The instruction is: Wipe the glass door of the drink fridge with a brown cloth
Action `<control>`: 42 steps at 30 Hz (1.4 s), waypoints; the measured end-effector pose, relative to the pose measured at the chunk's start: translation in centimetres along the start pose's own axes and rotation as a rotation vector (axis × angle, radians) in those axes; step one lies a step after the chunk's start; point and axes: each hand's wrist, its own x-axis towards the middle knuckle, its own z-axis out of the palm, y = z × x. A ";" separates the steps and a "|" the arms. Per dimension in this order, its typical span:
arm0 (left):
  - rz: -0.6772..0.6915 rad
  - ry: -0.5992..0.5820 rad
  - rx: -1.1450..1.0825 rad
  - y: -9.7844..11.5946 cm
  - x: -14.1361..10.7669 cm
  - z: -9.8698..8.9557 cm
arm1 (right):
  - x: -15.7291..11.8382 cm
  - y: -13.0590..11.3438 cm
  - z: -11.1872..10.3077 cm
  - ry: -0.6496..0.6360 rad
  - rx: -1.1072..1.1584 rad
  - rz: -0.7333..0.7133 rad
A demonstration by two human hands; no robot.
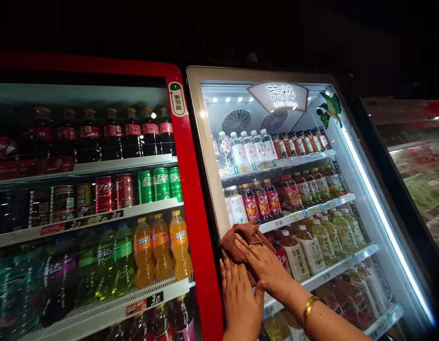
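A brown cloth (pixel 242 241) is bunched against the left part of the glass door of the lit drinks fridge (pixel 205 142). My right hand (pixel 264 263), with a gold bangle (pixel 309 310) on its wrist, presses on the cloth with fingers stretched over it. Just below and to the left, my left hand (pixel 241 296) lies flat with its fingers pointing up near the door's edge. Its fingertips are close to the cloth's lower edge; whether they hold any of it I cannot tell. Both hands hide part of the bottles behind.
Left of the door stands a red-framed fridge (pixel 191 189) with cola bottles (pixel 113 132), green cans (pixel 159 184) and orange drink bottles (pixel 180 244). Tea bottles (pixel 322 237) fill the lit shelves. A blurred display case (pixel 418 166) is at the far right.
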 end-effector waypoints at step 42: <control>-0.099 -0.044 0.193 7.8 12.8 1.4 | -4.3 15.2 -4.1 0.172 0.005 -0.120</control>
